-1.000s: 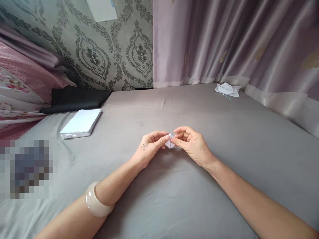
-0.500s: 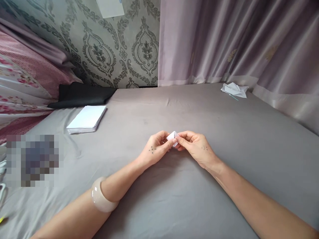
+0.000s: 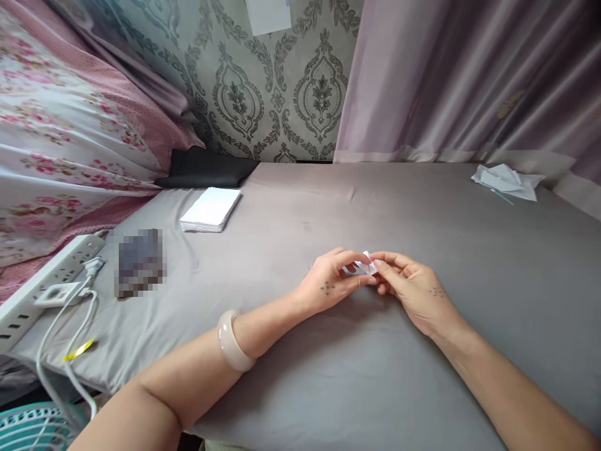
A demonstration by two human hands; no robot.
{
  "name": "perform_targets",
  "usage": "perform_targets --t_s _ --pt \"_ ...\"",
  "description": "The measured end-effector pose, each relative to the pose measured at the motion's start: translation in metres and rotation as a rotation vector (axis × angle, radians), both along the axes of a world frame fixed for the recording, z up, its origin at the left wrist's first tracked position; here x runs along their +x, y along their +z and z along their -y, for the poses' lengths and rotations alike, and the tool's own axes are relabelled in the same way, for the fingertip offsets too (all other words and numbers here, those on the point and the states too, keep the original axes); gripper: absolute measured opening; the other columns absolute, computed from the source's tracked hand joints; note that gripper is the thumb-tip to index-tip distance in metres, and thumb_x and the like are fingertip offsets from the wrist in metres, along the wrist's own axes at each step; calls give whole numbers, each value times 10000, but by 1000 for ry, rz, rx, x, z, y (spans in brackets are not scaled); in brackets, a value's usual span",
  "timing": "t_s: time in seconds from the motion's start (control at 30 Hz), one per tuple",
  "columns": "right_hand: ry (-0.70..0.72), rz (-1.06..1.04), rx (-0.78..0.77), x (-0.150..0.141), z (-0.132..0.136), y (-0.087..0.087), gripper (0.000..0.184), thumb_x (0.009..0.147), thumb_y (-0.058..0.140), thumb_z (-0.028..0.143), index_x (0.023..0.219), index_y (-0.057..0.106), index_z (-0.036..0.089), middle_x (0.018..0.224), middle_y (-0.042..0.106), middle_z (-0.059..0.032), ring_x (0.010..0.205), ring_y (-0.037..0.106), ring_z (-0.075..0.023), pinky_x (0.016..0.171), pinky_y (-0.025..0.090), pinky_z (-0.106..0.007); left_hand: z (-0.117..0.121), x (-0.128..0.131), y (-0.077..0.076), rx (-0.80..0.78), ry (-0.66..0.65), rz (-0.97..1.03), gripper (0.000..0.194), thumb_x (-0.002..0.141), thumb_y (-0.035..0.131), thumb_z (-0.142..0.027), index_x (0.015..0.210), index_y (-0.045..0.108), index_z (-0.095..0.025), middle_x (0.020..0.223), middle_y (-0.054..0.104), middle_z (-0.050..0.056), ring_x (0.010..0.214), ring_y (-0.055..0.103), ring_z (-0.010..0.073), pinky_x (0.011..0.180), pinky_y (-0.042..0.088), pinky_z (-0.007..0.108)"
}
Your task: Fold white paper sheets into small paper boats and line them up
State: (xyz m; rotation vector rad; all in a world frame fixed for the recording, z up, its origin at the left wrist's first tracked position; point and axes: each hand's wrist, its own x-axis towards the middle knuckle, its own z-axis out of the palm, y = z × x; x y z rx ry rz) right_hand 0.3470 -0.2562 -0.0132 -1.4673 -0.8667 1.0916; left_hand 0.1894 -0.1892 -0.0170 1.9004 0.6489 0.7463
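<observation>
A small folded piece of white paper (image 3: 367, 265) is held just above the grey bedsheet, between both hands. My left hand (image 3: 331, 279) closes on its left side, with thumb and forefinger curved around the folds. My right hand (image 3: 407, 285) pinches the right side between thumb and fingers. Parts of the paper are hidden behind the fingertips. A pale bangle (image 3: 232, 341) sits on my left forearm.
On the grey sheet (image 3: 282, 213) lie a stack of white paper (image 3: 211, 210) at left and folded white papers (image 3: 507, 180) at far right. A black cloth (image 3: 206, 168), blurred object (image 3: 139, 262) and power strip (image 3: 51, 285) with cables stand left.
The view has swung left, so things sit further right and the power strip shows. My left fingers have shifted around the paper, whose folds now look different.
</observation>
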Motion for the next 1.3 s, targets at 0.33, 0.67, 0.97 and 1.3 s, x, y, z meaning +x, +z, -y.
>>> perform_targets --t_s 0.33,0.67,0.97,1.3 --pt "151 235 -111 0 -1 -2 418 811 575 560 878 698 166 652 631 -30 470 487 -102 435 411 -250 -4 -2 -6 240 39 -84 157 897 528 -211 939 679 -207 945 666 42 828 610 139 712 500 235" --pt "-11 681 295 -5 8 0 141 863 533 270 932 645 220 933 670 -46 725 627 -148 646 509 -278 2 2 2 178 124 -150 113 846 569 -178 889 669 -205 869 683 30 779 614 143 711 497 241" --pt "36 767 351 -11 8 -2 84 866 545 243 882 626 233 865 647 -26 693 610 -139 609 500 -268 1 2 1 208 130 -139 153 813 543 -124 873 662 -199 858 687 30 800 637 146 744 510 252" --pt "-15 814 382 -16 4 -2 105 857 522 212 812 615 231 816 637 -23 667 597 -138 629 495 -273 4 4 0 315 217 -152 139 826 564 -204 866 697 -191 910 621 73 861 590 178 610 472 238"
